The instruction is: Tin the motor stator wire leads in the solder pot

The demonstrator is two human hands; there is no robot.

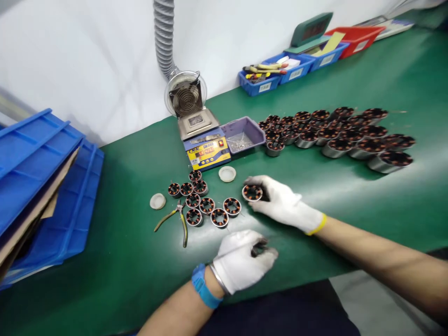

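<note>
My right hand (282, 203), in a white glove, is closed round a small round motor stator (252, 192) with copper windings, holding it on the green mat. My left hand (241, 260), also gloved, is curled near the front edge with something small and dark (258, 247) pinched in its fingers; I cannot make out what. Just left of the held stator lies a cluster of several similar stators (203, 203). Green-handled cutters (178, 219) lie beside that cluster.
A soldering station (207, 151) with a fume duct (185, 95) stands behind, next to a purple tray (245, 133). Rows of larger stators (343, 133) fill the right. Two white caps (227, 173) (157, 201) lie near. Blue crates (38, 186) stack at left; parts bins (280, 72) sit far back.
</note>
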